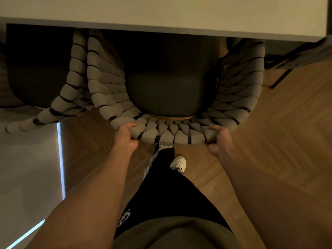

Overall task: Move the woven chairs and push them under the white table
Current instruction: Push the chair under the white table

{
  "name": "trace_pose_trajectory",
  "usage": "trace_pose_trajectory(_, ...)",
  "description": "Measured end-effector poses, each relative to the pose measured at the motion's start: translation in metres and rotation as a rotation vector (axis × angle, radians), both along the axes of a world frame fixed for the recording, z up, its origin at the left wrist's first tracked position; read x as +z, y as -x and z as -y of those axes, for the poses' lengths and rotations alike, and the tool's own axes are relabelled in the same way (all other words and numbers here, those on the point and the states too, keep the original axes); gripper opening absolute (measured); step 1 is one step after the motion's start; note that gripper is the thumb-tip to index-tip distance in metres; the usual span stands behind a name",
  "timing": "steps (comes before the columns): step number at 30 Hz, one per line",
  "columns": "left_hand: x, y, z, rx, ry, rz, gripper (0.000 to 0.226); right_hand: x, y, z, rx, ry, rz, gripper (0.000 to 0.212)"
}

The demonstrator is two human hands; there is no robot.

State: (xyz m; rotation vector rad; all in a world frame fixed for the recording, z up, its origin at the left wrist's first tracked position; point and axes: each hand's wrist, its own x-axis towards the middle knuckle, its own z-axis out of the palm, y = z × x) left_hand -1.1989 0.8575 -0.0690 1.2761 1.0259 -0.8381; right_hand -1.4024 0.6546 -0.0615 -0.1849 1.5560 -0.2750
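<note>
A woven chair [168, 135] with beige cord wrapped on a black frame and a dark seat cushion [165, 94] stands in front of me. Its front part lies in shadow under the white table [161, 13]. My left hand [126, 139] grips the top rail of the backrest at its left end. My right hand [218, 139] grips the same rail at its right end. A second woven chair [71, 94] stands just to the left, its armrest touching the first chair's left side, also partly under the table.
The floor [269, 141] is herringbone wood. A pale surface with a lit strip [61, 159] lies at the left. A third chair with thin black legs [291, 62] shows at the right by the table's corner. My legs and a white shoe [178, 163] are directly behind the chair.
</note>
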Motion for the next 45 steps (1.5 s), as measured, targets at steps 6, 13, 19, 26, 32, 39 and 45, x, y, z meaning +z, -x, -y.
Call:
trace_pose_trajectory(6,-0.001,-0.002,0.000,-0.021,-0.032,-0.014,0.058,-0.004,-0.001,0.002,0.009,0.008,0.001,0.046)
trace_pose_trajectory(13,-0.003,-0.002,-0.001,-0.018,-0.013,0.002,0.054,-0.010,0.002,0.001,-0.004,0.008,0.013,0.050)
trace_pose_trajectory(19,-0.001,-0.003,0.000,-0.024,-0.011,0.004,0.055,-0.010,0.003,0.002,0.018,0.004,0.019,0.043)
trace_pose_trajectory(26,0.006,-0.002,-0.002,-0.115,-0.030,-0.015,0.050,-0.005,0.007,0.002,0.114,-0.005,0.048,0.043)
trace_pose_trajectory(32,0.015,0.007,-0.008,-0.199,0.042,-0.049,0.040,0.006,0.017,-0.005,0.188,0.035,0.122,0.037)
trace_pose_trajectory(39,0.039,0.019,-0.025,-0.181,0.061,-0.055,0.040,0.024,0.024,-0.015,0.390,0.123,0.089,0.026)
trace_pose_trajectory(45,0.063,0.025,-0.034,-0.320,-0.116,-0.010,0.016,0.040,0.035,-0.016,0.515,0.132,0.003,0.024)
